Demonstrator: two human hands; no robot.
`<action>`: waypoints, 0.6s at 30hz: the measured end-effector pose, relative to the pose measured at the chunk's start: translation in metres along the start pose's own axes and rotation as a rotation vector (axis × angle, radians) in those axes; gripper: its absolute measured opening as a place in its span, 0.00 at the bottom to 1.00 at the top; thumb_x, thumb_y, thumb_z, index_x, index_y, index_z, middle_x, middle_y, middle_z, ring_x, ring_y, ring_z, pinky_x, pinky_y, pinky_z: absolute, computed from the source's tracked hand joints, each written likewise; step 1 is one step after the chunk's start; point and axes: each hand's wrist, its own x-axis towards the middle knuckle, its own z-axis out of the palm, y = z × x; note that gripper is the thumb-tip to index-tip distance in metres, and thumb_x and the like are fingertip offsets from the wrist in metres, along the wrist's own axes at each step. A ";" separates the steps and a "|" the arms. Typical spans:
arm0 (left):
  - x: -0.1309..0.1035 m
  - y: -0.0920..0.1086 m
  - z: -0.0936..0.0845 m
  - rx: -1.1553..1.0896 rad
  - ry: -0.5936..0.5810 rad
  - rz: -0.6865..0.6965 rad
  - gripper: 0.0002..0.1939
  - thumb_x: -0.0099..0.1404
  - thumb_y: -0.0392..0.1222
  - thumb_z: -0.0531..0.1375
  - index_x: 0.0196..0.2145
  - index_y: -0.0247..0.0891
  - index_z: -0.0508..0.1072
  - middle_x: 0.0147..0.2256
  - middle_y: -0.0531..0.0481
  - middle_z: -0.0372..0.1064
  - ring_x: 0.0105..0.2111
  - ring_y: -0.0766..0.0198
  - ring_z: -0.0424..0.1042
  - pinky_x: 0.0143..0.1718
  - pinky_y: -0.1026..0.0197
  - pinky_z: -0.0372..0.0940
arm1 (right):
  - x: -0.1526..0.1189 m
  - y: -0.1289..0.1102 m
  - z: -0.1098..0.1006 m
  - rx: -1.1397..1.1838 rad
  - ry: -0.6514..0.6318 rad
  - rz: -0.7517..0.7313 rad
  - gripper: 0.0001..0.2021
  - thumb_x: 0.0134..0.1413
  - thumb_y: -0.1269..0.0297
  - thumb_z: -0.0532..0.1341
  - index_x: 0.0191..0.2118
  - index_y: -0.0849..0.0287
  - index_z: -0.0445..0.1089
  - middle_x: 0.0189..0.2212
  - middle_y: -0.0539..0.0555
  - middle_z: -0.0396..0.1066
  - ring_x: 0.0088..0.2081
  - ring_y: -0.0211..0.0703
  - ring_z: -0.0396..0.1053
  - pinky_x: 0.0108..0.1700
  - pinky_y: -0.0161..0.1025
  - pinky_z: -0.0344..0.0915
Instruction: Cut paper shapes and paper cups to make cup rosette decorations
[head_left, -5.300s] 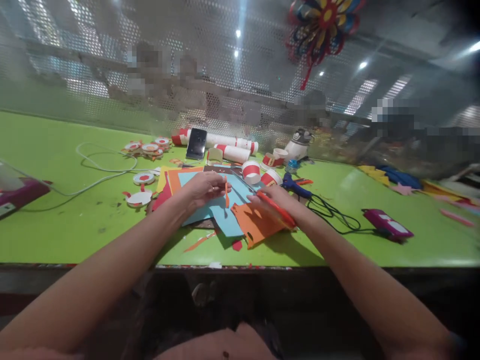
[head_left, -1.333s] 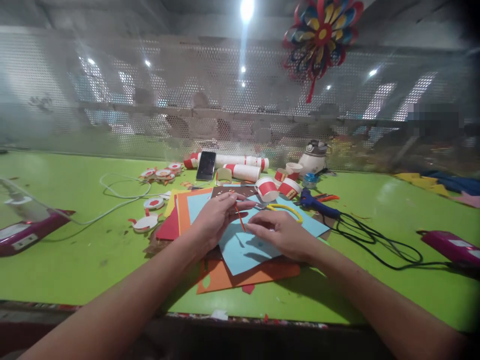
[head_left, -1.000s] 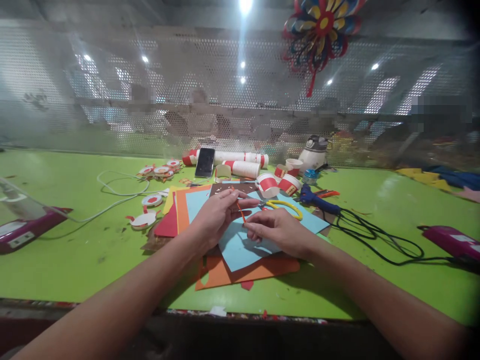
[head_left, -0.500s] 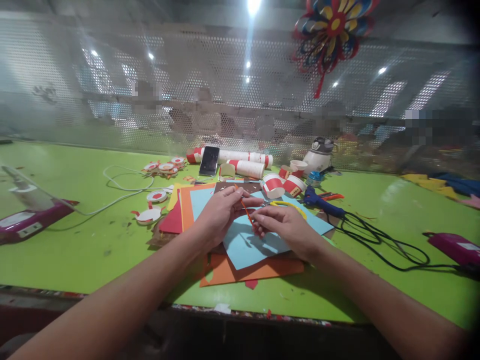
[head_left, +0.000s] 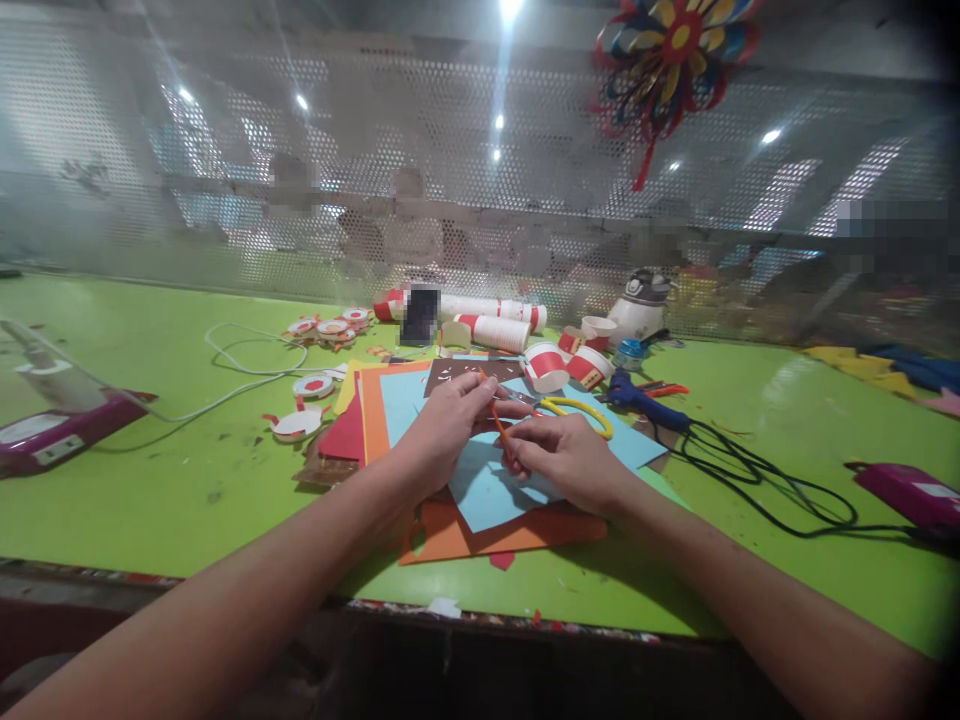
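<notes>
Your left hand (head_left: 450,425) pinches the upper part of a thin orange paper strip (head_left: 498,421) between thumb and forefinger, its other fingers stretched out behind the strip. Your right hand (head_left: 570,455) has thumb and fingertips closed on the strip's lower end, with the remaining fingers curled underneath. The strip slants down from your left fingers to your right ones, held above a light blue paper sheet (head_left: 484,505) on which your hands' shadows fall.

Just beyond your right hand lies a pair of metal scissors with yellow loop handles (head_left: 576,403), blades pointing towards your left fingers; you can't tell from here whether they touch. On the side nearest you, a flat orange sheet with a notched left edge (head_left: 517,535) sticks out from under the light blue one, and a small red paper scrap (head_left: 502,561) shows at its near edge.

Past your left fingers lies a dark brown sheet flecked with white (head_left: 450,374), and to its right a tilted red-and-white paper cup (head_left: 545,368). A blue glue gun (head_left: 652,404) rests right of the scissors. Near your left forearm, a white paper disc with red curled strips (head_left: 296,426) lies on the glossy green tabletop (head_left: 187,530)
</notes>
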 end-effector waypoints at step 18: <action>0.004 0.020 -0.017 0.735 0.141 0.449 0.10 0.58 0.42 0.60 0.36 0.35 0.71 0.38 0.44 0.70 0.40 0.58 0.68 0.42 0.54 0.62 | 0.002 0.006 -0.010 0.177 -0.059 0.068 0.12 0.50 0.57 0.60 0.25 0.60 0.63 0.16 0.46 0.64 0.19 0.33 0.61 0.25 0.34 0.60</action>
